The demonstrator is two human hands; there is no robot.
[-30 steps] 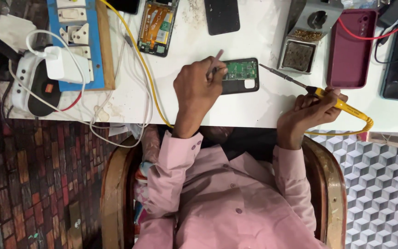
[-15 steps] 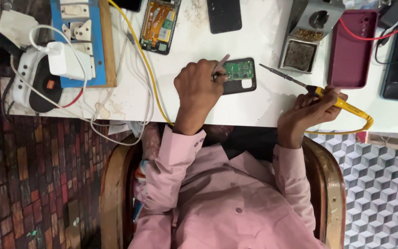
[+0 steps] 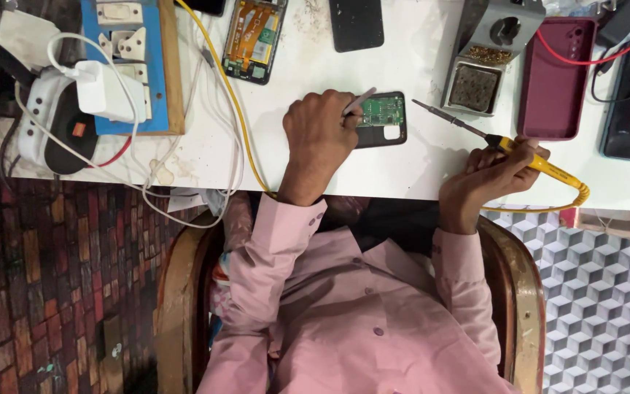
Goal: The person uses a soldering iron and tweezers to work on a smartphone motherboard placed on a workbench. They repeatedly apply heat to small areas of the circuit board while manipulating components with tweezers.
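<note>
Left hand (image 3: 320, 136) fingers pinched on tweezers (image 3: 359, 101) over opened phone (image 3: 380, 119), right hand (image 3: 491, 169) fingers clamped around yellow soldering iron (image 3: 541, 165), tip just right of phone

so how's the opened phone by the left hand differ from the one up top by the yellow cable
The phone by the left hand shows a green board, lies crosswise and is held. The top phone shows orange flex strips, lies lengthwise, tilted, and is untouched. Both lie on the white table with their backs off.

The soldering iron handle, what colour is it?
Yellow; the soldering iron in the right hand shows best in the head view.
</note>
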